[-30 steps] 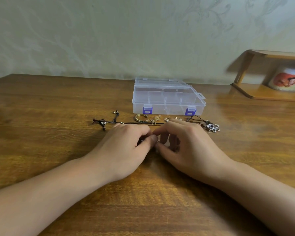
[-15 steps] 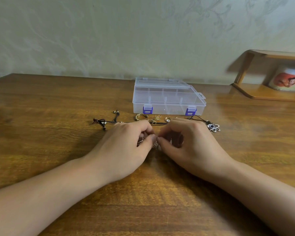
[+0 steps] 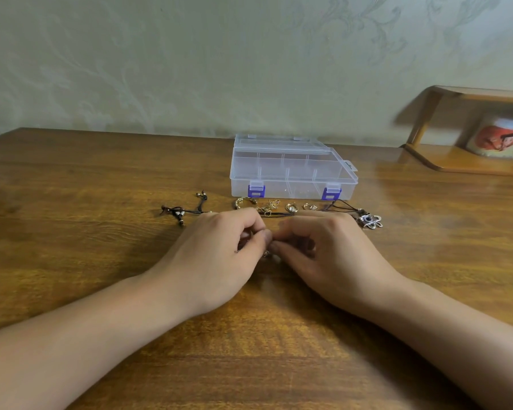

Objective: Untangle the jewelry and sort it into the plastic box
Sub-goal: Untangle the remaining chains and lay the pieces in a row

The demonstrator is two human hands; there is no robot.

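A patterned pale wall (image 3: 190,60) fills the background behind a brown wooden surface (image 3: 71,261) that spans the whole view. At the far right stands a small wooden shelf (image 3: 462,164) with a white mug (image 3: 499,137) bearing an orange picture under its top board.

The clear plastic box (image 3: 290,170) sits closed at the middle back of the surface, its two purple latches (image 3: 256,190) facing the person and its inner dividers showing through the lid.

The left hand (image 3: 219,258) and the right hand (image 3: 329,255) lie on the surface just in front of the box, fingers curled, their tips meeting in the middle. Between them they pinch a small piece of jewelry (image 3: 266,253), only a bit of which shows; what kind it is cannot be told.

The rest of the jewelry lies in a row between the hands and the box. A black cord necklace with small beads (image 3: 184,211) trails to the left, its cord running behind the hands. At the right end rests a silver flower pendant (image 3: 369,221) on dark cords. Just in front of the box are a gold bangle (image 3: 245,201), a tangled fine gold chain (image 3: 269,206), a gold ring (image 3: 291,207) and a smaller gold earring piece (image 3: 309,206), near one another but apart.
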